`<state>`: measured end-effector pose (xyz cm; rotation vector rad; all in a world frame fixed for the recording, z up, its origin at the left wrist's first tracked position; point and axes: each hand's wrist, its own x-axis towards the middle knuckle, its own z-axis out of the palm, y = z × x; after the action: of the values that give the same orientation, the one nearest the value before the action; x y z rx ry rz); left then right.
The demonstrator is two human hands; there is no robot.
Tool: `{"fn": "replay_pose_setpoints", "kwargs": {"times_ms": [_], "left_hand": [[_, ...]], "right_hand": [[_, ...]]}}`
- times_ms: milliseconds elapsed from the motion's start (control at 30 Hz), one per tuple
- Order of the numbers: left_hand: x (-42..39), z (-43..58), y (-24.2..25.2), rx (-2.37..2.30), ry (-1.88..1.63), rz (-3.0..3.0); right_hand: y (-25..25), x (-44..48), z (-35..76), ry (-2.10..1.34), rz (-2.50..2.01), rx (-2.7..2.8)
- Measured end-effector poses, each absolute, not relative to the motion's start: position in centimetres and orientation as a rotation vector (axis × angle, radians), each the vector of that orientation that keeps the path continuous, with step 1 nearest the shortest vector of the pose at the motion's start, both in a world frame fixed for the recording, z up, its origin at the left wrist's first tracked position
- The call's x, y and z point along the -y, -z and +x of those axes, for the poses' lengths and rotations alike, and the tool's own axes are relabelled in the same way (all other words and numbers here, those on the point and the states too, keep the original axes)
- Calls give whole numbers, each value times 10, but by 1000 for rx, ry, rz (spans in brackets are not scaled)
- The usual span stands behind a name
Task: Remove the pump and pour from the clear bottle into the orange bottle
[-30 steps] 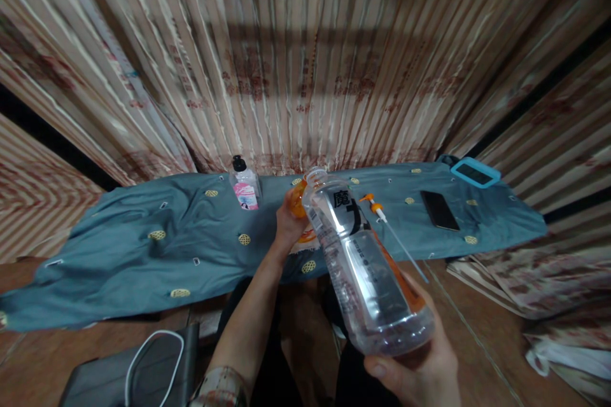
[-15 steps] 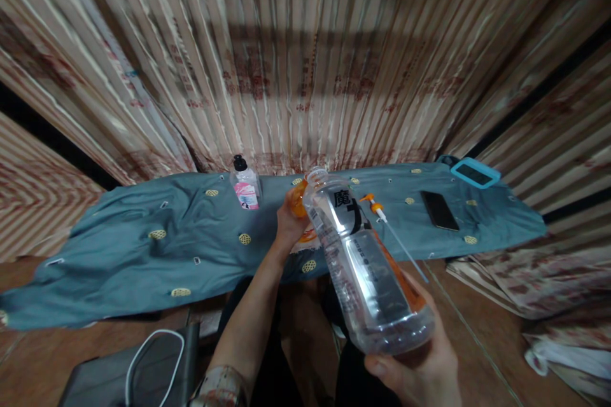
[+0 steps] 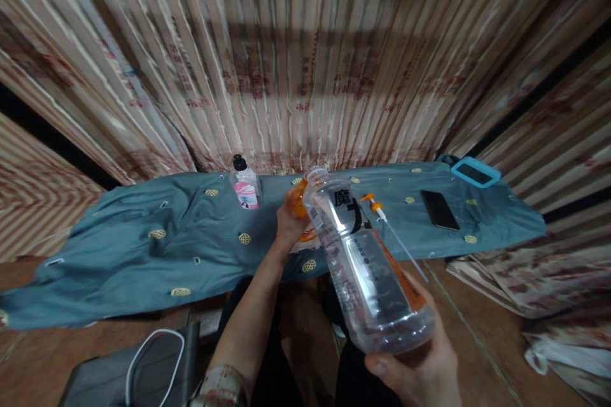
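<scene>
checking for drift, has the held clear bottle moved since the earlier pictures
No, the held clear bottle shows no visible shift against the black phone.

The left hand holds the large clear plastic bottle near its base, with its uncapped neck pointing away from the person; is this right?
Wrong hand: the head view shows the right hand holding the large clear plastic bottle near its base.

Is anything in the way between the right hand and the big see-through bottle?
No, nothing visible. The right hand holds the see-through bottle directly, at its base. The left hand has an orange item near the bottle's neck, and the pump lies to the right; neither is between.
</scene>
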<state>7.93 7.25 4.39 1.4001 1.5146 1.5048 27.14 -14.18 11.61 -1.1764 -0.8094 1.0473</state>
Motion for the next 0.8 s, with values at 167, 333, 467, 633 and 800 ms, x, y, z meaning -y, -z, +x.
{"fn": "replay_pose_setpoints", "kwargs": {"times_ms": [167,333,467,633,800], "left_hand": [[-74,81,-44,-1533,-1524,1393],[-74,82,-44,-1540,-1523,1364],[-73,81,-45,-1520,-1550,1370],[-73,82,-45,-1517,-1559,1351],[-73,83,-44,-1510,-1568,1357]], "right_hand": [[-111,142,272,-1019,-1159,859],[-109,141,272,-1016,-1167,862],[-111,142,271,-1009,-1175,855],[-117,141,267,-1018,-1170,778],[-115,140,268,-1020,-1170,816]]}}
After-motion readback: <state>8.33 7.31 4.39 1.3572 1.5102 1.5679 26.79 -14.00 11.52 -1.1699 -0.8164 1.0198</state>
